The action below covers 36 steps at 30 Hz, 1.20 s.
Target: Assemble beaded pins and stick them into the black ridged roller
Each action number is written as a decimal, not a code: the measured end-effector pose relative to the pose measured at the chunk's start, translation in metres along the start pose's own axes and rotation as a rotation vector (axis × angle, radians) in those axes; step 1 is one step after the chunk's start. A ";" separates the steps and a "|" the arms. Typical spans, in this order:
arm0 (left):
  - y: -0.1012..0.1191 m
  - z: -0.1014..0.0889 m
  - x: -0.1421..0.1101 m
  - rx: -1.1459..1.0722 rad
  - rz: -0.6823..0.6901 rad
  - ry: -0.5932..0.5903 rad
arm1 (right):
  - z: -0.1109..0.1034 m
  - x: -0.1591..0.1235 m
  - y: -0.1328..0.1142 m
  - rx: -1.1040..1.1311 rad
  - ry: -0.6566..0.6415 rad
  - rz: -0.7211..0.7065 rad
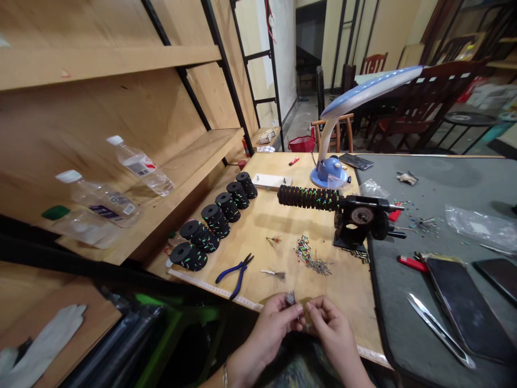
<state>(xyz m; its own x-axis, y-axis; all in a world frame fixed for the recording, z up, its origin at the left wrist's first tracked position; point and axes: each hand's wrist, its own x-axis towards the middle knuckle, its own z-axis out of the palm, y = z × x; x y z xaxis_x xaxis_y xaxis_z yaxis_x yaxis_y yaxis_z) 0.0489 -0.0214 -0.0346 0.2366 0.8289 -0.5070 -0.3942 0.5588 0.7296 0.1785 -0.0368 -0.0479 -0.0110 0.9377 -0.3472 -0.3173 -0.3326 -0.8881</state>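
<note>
Dark wiry tuft [290,298] sits pinched in the left hand's [274,327] fingertips near the worktop's [343,280] front edge; the right hand [329,328] curls just beside it, its grip unclear; a slack pinch could drop it among the coloured beads [302,250].

The small tuft [290,298] pinched between the left hand [274,328] and right hand [327,328] was partly hidden by them and too small to identify. The tiny beads [304,250] on the table [343,280] were too small to count, and the dark phone [501,275] was cut off by the right edge.

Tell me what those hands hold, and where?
The left hand pinches a small dark bristly tuft at its base; whether the right hand touches it cannot be told.
</note>
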 end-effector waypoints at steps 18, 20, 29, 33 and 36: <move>0.001 0.006 -0.004 0.233 0.046 -0.029 | -0.009 0.005 -0.007 0.096 0.029 0.056; 0.003 0.007 -0.006 0.236 0.037 -0.033 | -0.009 0.005 -0.008 0.064 0.027 0.009; 0.006 0.010 -0.007 0.306 0.128 -0.007 | -0.009 0.002 0.000 -0.103 0.006 -0.083; 0.004 0.009 -0.004 0.371 0.221 0.034 | -0.008 0.001 -0.005 -0.184 -0.041 -0.141; 0.005 0.005 -0.003 0.444 0.234 0.049 | -0.011 0.001 -0.012 -0.301 -0.084 -0.192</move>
<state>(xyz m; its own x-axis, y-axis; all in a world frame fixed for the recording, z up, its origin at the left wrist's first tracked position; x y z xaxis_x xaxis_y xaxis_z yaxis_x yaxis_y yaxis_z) 0.0506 -0.0208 -0.0274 0.1405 0.9369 -0.3201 -0.0131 0.3250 0.9456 0.1927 -0.0331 -0.0411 -0.0605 0.9868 -0.1502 -0.0277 -0.1521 -0.9880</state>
